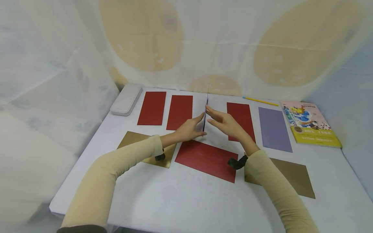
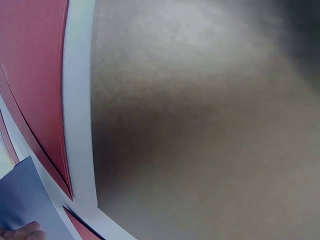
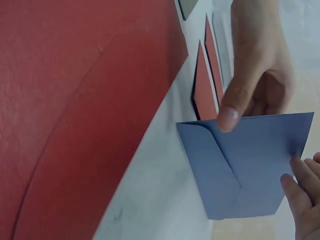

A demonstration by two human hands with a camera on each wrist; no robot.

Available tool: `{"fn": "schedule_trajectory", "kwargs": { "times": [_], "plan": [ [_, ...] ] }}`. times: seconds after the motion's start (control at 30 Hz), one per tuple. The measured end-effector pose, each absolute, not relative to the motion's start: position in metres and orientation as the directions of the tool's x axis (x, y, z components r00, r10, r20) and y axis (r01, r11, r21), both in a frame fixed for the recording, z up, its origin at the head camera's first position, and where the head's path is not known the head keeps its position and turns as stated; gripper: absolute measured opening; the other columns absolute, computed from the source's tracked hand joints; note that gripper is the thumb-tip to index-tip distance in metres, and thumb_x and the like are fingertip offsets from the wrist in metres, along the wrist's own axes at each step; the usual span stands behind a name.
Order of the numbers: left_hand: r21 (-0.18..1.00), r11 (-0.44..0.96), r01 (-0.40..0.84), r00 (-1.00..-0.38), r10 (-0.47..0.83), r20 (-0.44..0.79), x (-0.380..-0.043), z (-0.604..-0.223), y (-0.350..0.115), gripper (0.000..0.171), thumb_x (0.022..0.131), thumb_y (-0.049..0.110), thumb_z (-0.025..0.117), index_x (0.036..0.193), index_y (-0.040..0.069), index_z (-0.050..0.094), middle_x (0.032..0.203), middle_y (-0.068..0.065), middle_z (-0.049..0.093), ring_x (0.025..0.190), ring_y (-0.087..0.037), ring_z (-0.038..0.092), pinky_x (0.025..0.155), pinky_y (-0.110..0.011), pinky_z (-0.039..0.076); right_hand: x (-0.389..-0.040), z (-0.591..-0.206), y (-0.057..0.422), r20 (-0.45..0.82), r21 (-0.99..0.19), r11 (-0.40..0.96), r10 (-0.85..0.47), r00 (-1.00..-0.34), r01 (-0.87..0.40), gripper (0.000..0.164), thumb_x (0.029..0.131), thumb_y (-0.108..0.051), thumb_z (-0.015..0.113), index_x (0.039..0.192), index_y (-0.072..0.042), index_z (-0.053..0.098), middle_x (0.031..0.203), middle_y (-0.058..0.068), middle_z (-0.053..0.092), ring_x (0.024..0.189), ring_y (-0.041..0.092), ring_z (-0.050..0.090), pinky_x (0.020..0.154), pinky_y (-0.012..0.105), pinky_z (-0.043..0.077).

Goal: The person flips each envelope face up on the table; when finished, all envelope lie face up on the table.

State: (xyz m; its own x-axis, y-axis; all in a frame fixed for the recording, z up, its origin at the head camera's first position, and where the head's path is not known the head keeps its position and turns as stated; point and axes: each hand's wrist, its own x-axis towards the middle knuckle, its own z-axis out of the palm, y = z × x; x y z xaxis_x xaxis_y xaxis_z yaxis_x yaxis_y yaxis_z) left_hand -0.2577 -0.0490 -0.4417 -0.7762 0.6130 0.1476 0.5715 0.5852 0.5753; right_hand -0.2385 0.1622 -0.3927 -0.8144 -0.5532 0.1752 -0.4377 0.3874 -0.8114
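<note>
Upright violet-blue rectangular paper envelope (image 3: 250, 155): pinched by left hand (image 1: 188, 130) | right face: touched by right hand (image 1: 226, 123), fingers loosely extended | red rectangular paper envelope (image 1: 205, 160): laid nearer

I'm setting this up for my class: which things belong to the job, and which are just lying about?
In the job:
blue-purple envelope, between left hand and right hand
probably also red pieces, gold pieces and purple piece, laid flat nearby

Lying about, seemingly:
white case
yellow pencil
illustrated book

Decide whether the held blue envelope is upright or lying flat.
Upright: the blue envelope shows as a thin edge in the head view, between the left hand and right hand.
</note>
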Motion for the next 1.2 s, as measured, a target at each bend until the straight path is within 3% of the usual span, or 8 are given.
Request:
{"fn": "schedule_trajectory", "kwargs": {
  "times": [0.2,0.3,0.43,0.63,0.77,1.0,1.2],
  "plan": [
    [0.626,0.519,0.582,-0.781,0.569,0.255,-0.257,-0.439,-0.057,0.101,0.083,0.020,0.078,0.154,0.002,0.009,0.152,-0.014,0.032,0.134,-0.021,0.040,0.106,-0.030,0.036,-0.238,-0.400,0.159,0.128,-0.837,0.385,-0.551,-0.825,-0.387,0.059,0.100,-0.020,0.056,0.152,-0.016,0.031,0.150,0.011,0.038,0.136,0.028,0.038,0.101,0.048,0.040],
    [0.645,0.493,0.585,-0.785,0.543,0.297,-0.257,-0.440,-0.062,0.106,0.080,0.016,0.080,0.155,0.003,0.006,0.146,-0.016,0.043,0.112,-0.021,0.056,0.090,-0.027,0.047,-0.237,-0.405,0.159,0.069,-0.799,0.471,-0.546,-0.835,-0.374,0.058,0.100,-0.023,0.055,0.151,-0.011,0.031,0.151,0.012,0.036,0.136,0.032,0.038,0.102,0.050,0.039],
    [0.665,0.476,0.575,-0.797,0.511,0.324,-0.258,-0.444,-0.069,0.110,0.077,0.012,0.083,0.155,0.007,0.005,0.142,-0.016,0.047,0.091,-0.021,0.055,0.074,-0.028,0.045,-0.236,-0.414,0.158,-0.031,-0.720,0.592,-0.549,-0.835,-0.362,0.057,0.099,-0.028,0.055,0.149,-0.007,0.035,0.148,0.016,0.039,0.134,0.036,0.039,0.102,0.054,0.037],
    [0.686,0.488,0.540,-0.823,0.477,0.308,-0.258,-0.448,-0.076,0.110,0.075,0.016,0.084,0.155,0.006,0.010,0.147,-0.015,0.042,0.117,-0.018,0.053,0.090,-0.029,0.045,-0.232,-0.422,0.157,-0.157,-0.675,0.653,-0.582,-0.798,-0.343,0.056,0.099,-0.028,0.054,0.149,-0.007,0.037,0.144,0.019,0.044,0.130,0.037,0.044,0.101,0.053,0.039],
    [0.681,0.506,0.529,-0.833,0.462,0.303,-0.258,-0.448,-0.078,0.109,0.075,0.019,0.085,0.155,0.005,0.012,0.147,-0.014,0.043,0.114,-0.018,0.054,0.087,-0.030,0.046,-0.230,-0.423,0.155,-0.186,-0.668,0.660,-0.596,-0.781,-0.344,0.058,0.099,-0.027,0.054,0.149,-0.006,0.035,0.144,0.019,0.044,0.130,0.036,0.044,0.101,0.051,0.040],
    [0.706,0.510,0.491,-0.856,0.434,0.282,-0.257,-0.450,-0.080,0.105,0.076,0.021,0.084,0.154,0.003,0.017,0.149,-0.013,0.039,0.098,-0.020,0.052,0.071,-0.026,0.041,-0.230,-0.425,0.158,-0.180,-0.655,0.668,-0.591,-0.786,-0.353,0.059,0.098,-0.028,0.056,0.148,-0.005,0.035,0.145,0.019,0.043,0.132,0.036,0.042,0.100,0.050,0.041],
    [0.703,0.530,0.474,-0.865,0.429,0.260,-0.258,-0.451,-0.078,0.103,0.075,0.023,0.085,0.153,0.001,0.020,0.142,-0.017,0.048,0.101,-0.019,0.055,0.074,-0.025,0.043,-0.229,-0.428,0.165,-0.168,-0.658,0.669,-0.579,-0.798,-0.346,0.057,0.099,-0.028,0.055,0.148,-0.004,0.036,0.146,0.020,0.041,0.134,0.037,0.039,0.102,0.052,0.038]
  ]
}}
